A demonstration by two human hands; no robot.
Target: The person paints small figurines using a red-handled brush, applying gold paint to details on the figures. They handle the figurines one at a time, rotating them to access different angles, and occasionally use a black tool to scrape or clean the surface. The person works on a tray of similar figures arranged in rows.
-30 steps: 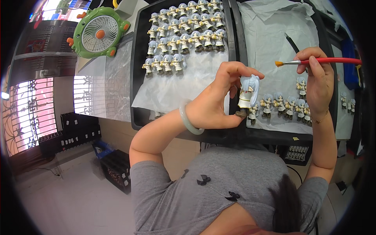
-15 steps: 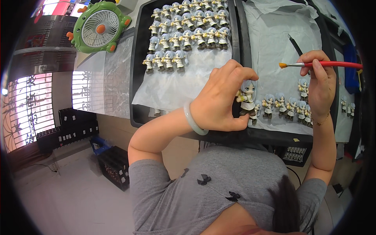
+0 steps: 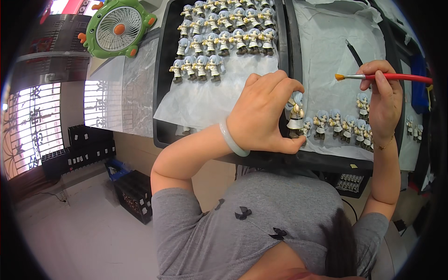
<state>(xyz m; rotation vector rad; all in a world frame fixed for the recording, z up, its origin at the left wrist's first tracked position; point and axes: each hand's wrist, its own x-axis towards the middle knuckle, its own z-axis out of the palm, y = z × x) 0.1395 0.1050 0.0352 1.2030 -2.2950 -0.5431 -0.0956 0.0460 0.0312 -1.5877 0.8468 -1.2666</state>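
My left hand (image 3: 263,114) grips a small figurine (image 3: 295,114) between thumb and fingertips, at its head and feet. It has pale blue hair, a white outfit and dark boots, and is turned side-on. My right hand (image 3: 385,100) holds a red-handled paintbrush (image 3: 403,77) crosswise, its yellowish bristles pointing left above the right tray's paper. A dark, slim tool (image 3: 353,52) lies partly behind that hand. Several like figurines (image 3: 335,120) stand on the paper of the right tray (image 3: 326,163), between my two hands.
In the left black tray (image 3: 161,100), several rows of matching figurines (image 3: 224,39) rest on white paper. A green animal-shaped fan (image 3: 119,29) stands at the far left. Black crates (image 3: 133,196) sit on the floor at left. More figurines (image 3: 414,128) lie beyond my right hand.
The figurine in my left hand has turned from facing forward to side-on. My right hand and the brush have shifted only slightly to the right.
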